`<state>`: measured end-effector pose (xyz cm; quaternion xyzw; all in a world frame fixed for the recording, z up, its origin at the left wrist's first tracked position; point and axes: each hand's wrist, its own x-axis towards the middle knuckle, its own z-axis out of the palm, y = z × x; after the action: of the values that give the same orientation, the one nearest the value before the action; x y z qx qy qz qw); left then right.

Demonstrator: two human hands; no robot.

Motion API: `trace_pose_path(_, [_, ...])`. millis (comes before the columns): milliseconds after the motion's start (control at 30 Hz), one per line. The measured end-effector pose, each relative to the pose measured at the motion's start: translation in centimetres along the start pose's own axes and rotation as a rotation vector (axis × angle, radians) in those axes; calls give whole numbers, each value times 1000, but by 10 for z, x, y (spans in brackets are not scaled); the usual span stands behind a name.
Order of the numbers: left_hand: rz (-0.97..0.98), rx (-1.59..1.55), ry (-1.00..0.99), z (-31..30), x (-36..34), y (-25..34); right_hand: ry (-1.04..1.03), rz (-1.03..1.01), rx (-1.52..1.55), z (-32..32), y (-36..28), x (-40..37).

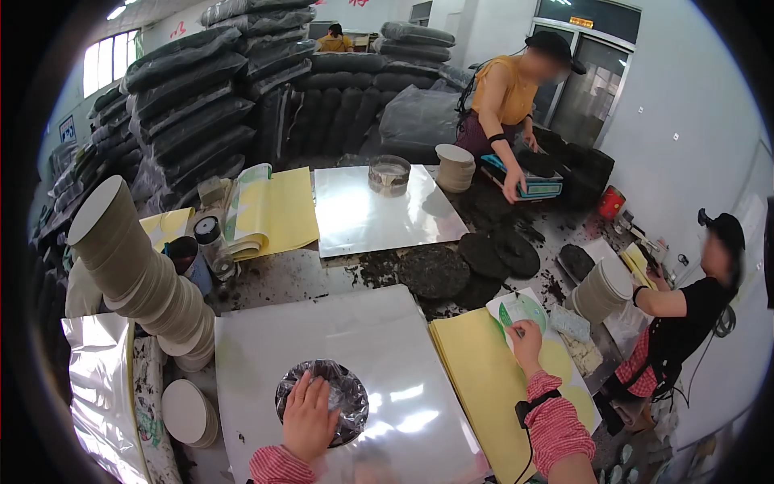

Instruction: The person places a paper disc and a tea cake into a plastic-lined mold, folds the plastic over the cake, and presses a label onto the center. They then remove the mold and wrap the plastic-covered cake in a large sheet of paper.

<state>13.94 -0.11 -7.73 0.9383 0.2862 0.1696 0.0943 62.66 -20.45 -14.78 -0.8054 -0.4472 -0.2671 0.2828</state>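
Observation:
My left hand (pixel 309 415) lies flat, fingers stretched out, on a round dark cake wrapped in clear crinkled plastic (pixel 349 401). The cake rests on a shiny silver sheet (pixel 266 355). Over to the right, my right hand (pixel 526 345) has its fingers pinched together at the edge of a white and green printed paper (pixel 528 308). That paper lies on top of a stack of yellow sheets (pixel 468 379). The fingers hide exactly how much of the paper is between them.
Tall stacked grey discs (pixel 153 278) lean at the left, beside a lidded jar (pixel 211 242). Bare dark cakes (pixel 434 272) and crumbs lie ahead. A second silver sheet (pixel 355 214) holds a metal ring (pixel 389 173). A person (pixel 504 89) works over a blue scale (pixel 536 187); another person (pixel 693 298) stands right.

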Motion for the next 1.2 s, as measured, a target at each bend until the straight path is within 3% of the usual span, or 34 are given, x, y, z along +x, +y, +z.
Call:
trace_pose_path(67, [-4,6,-5,-1,0,1,-152,553,350,9,15,14])
trace_pose_path(100, [3,-2,-13,-2,0,1,-100,472,342,1,23,23])
trace_pose_path(167, [-36,1,-16,-3,3,0,20,289,366,-71,-35,79])
trace_pose_path(233, [-34,-18,-40,-3,2,2,173,252,508,-149,-120,109])
trace_pose_path(267, [-47,-20,-19,-4,0,3,135,265,532,-146,-149,99])
trace_pose_path(333, [-35,46,45,-8,-1,6,-123,273,895,-135,-203,81])
trace_pose_path(367, [-37,54,47,-6,-2,5,-349,124,1019,-79,-197,43])
trace_pose_path(400, [-39,25,27,-3,-3,3,-550,3,718,-53,-226,2])
trace_pose_path(433, [-41,1,13,-2,-3,0,-640,-115,736,-46,-267,-28])
trace_pose_path(467, [-49,60,-40,-5,-3,-1,-594,-419,632,-42,-297,-36])
trace_pose_path(500, [-27,-135,31,10,-7,-11,-589,-546,665,-43,-318,-37])
trace_pose_path(567, [58,-231,26,33,-20,-21,-611,-591,627,-39,-338,-37])
trace_pose_path(700, [36,-280,-58,31,-17,-20,-776,-600,456,-50,-355,-24])
trace_pose_path(767, [-407,-1508,67,28,-14,2,-844,-593,401,-43,-357,-11])
trace_pose_path(800, [-408,-1514,57,20,-13,3,-844,-476,714,-23,-361,-10])
trace_pose_path(833, [-250,-1156,96,8,-9,1,-825,-350,1023,-9,-365,-11])
trace_pose_path(867, [-98,-791,134,-2,-8,-3,-826,-348,1022,-2,-367,-16])
trace_pose_path(900, [-99,-786,133,-9,-13,-9,-794,-343,1033,4,-372,-21])
trace_pose_path(967, [-568,-1465,595,-19,-20,-23,-773,-363,1048,10,-379,-19])
trace_pose_path(1000, [-579,-1463,594,-24,-28,-36,-756,-590,769,6,-383,-21])
trace_pose_path(1033, [-649,-1044,329,-29,-37,-50,-729,-794,481,0,-386,-26])
trace_pose_path(1067, [-683,-623,68,-29,-45,-56,-764,-817,405,-6,-392,-21])
trace_pose_path(1200, [-523,-642,49,-13,-46,-57,-803,-795,432,-7,-395,-19])
